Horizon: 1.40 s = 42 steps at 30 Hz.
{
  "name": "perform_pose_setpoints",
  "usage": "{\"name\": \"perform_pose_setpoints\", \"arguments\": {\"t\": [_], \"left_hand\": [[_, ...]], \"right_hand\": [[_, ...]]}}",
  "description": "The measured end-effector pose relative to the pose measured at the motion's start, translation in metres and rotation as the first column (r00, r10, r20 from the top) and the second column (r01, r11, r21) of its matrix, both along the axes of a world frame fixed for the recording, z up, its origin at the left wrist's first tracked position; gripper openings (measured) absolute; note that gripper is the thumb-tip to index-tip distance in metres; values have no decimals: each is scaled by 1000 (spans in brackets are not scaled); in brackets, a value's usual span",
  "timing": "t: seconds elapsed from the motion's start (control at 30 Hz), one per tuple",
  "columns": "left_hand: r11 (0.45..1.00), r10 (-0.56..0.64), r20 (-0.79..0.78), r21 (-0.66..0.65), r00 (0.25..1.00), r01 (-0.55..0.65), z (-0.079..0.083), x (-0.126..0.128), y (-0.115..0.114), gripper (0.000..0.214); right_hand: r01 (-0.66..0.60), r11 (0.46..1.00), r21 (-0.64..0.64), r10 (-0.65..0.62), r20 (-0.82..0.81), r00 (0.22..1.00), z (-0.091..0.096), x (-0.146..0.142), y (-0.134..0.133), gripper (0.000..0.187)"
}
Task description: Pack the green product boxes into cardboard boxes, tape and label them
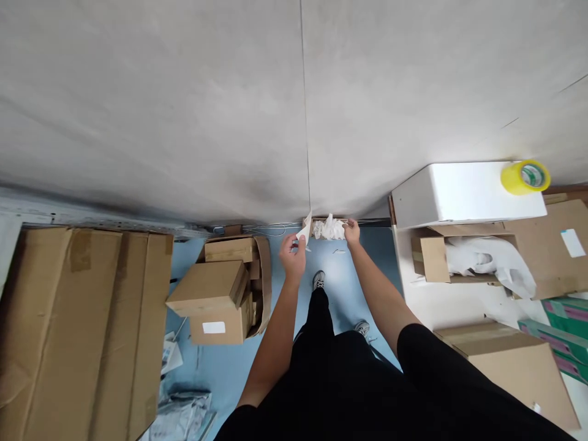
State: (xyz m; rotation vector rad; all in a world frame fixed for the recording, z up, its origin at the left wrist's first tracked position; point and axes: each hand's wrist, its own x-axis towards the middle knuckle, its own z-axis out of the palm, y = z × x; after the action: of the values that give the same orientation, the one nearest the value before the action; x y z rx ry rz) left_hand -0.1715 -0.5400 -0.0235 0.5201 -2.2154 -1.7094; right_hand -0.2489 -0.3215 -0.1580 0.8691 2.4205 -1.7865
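My left hand is closed on a thin white piece of paper, pinched between the fingertips and pointing up toward the wall. To its right, a small narrow box stands against the wall, filled with crumpled white paper. At the right end of this box my right hand has its fingers bent round the edge. They look closed on the box, though the fingertips are partly hidden.
Cardboard boxes are stacked at left, beside large folded cartons. On the right, a white box carries a yellow tape roll. An open carton sits below it. White scraps lie on the blue floor.
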Motion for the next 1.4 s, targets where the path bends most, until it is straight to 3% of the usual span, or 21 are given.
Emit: {"name": "perform_pose_setpoints", "arguments": {"t": [0.13, 0.23, 0.33, 0.43, 0.57, 0.77, 0.93, 1.0, 1.1, 1.2, 1.33, 1.4], "left_hand": [[998, -65, -19, 25, 998, 65, 2, -9, 20, 27], [985, -167, -48, 42, 985, 169, 8, -14, 51, 26], [952, -299, -108, 39, 948, 304, 20, -13, 93, 24], [884, -462, -181, -13, 868, 467, 35, -2, 143, 20], [745, -660, -275, -116, 699, 657, 54, 29, 207, 16], [559, -823, -310, -291, 476, 776, 78, 98, 292, 11], [334, -927, -287, -342, 240, 878, 87, 157, 353, 30], [303, -934, -274, -265, 229, 916, 83, 178, 374, 38], [312, -930, -191, 32, 313, 949, 72, 209, 403, 40], [263, -949, -105, 251, 296, 932, 62, 239, 433, 44], [192, -966, -96, 363, 241, 912, 57, 276, 466, 47], [163, -974, -89, 367, 209, 916, 55, 289, 478, 45]], "right_hand": [[88, 986, -143, -84, 32, 996, 39, 33, 10, 38], [30, 950, -310, -39, -23, 999, 89, 69, 22, 39], [-5, 941, -340, -41, -128, 991, 142, 101, 39, 37], [-11, 948, -319, -59, -210, 976, 183, 128, 65, 41], [95, 936, -339, -191, -262, 946, 215, 167, 110, 49], [362, 842, -400, -482, -257, 838, 238, 256, 179, 38], [568, 749, -341, -658, -280, 699, 243, 338, 232, 30], [614, 720, -323, -694, -309, 651, 243, 368, 250, 32], [660, 688, -302, -725, -339, 600, 242, 411, 273, 36], [679, 674, -289, -735, -355, 578, 241, 451, 291, 39], [691, 675, -258, -729, -375, 573, 232, 497, 307, 41], [729, 651, -211, -744, -368, 558, 222, 515, 313, 43]]}}
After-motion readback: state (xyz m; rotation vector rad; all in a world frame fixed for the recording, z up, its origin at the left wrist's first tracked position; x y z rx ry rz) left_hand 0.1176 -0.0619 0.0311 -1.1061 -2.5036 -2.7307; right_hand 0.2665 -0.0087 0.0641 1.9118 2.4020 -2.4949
